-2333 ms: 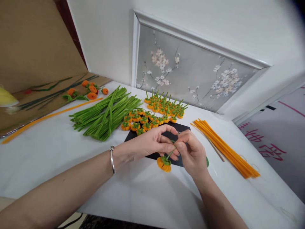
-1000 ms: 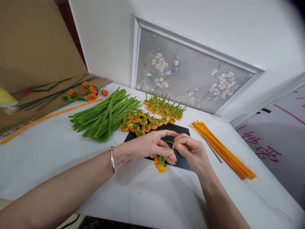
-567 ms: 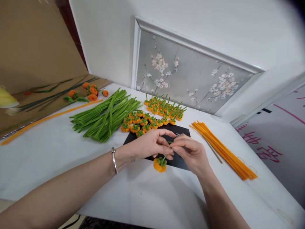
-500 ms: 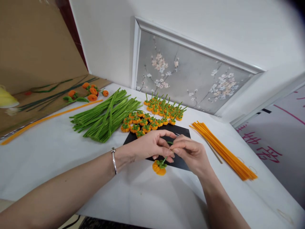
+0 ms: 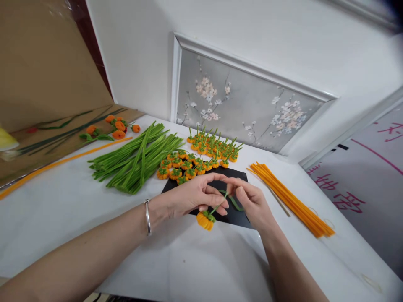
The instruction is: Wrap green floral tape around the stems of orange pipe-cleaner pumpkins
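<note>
Free lane: tabletop [image 5: 189,264] front edge to held flower [image 5: 205,221]. Obstacles: flower rows [image 5: 202,149] by back edge, orange stems [image 5: 292,199] near right edge.

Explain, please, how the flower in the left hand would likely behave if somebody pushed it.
The flower would probably swing, as it sticks out below the left hand, held by its stem. The stem seems rather stiff: it runs nearly straight. The flower might dent slightly, since its orange part looks soft and padded.
</note>
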A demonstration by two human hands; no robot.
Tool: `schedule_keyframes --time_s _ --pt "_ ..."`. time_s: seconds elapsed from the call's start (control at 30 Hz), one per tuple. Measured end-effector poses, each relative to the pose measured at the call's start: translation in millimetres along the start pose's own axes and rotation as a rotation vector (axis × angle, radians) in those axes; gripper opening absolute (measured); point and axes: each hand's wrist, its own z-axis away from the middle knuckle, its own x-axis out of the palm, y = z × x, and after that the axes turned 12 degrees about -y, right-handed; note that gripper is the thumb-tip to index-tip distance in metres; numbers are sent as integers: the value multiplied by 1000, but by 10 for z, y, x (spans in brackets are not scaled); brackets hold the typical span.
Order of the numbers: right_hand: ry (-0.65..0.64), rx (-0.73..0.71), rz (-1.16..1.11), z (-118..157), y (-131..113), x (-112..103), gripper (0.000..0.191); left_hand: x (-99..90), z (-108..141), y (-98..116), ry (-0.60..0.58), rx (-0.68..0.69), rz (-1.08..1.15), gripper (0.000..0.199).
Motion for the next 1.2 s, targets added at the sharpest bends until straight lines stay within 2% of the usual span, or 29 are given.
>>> schedule_keyframes --time_s 0.17,0.33,0.53,0.67,0.77,0.9,0.97,1.0,1.07,1.1,1.2 --pt "53 0 -132 -28 -6 89 6 -35 -4 -23 -2 -16 -35 54" --pt "117 61 -184 -32 38 108 12 -109 -16 -36 28 39 -229 37" --pt "185 48 128 -40 56 56 12 -61 -69 -91 90 48 -449 27" --pt "137 -25 376 -38 -7 64 13 1 -99 -160 211 24 -452 20" --pt "114 -55 486 -26 -29 68 15 14 -98 -183 238 23 -441 17" --pt "94 -19 420 -27 -36 45 15 22 -98 -210 227 78 -441 19" --pt "107 35 350 -46 -52 8 14 41 -110 -243 265 119 -436 21" --pt "129 71 306 -61 -63 -19 13 53 -120 -268 286 158 -439 23" --pt "191 152 203 -108 -89 -84 14 77 -144 -331 427 229 -425 32" --pt "227 186 157 -137 -100 -119 16 87 -157 -369 462 246 -399 39" --pt "317 233 101 -249 -99 -211 23 105 -186 -497 434 278 -308 47"
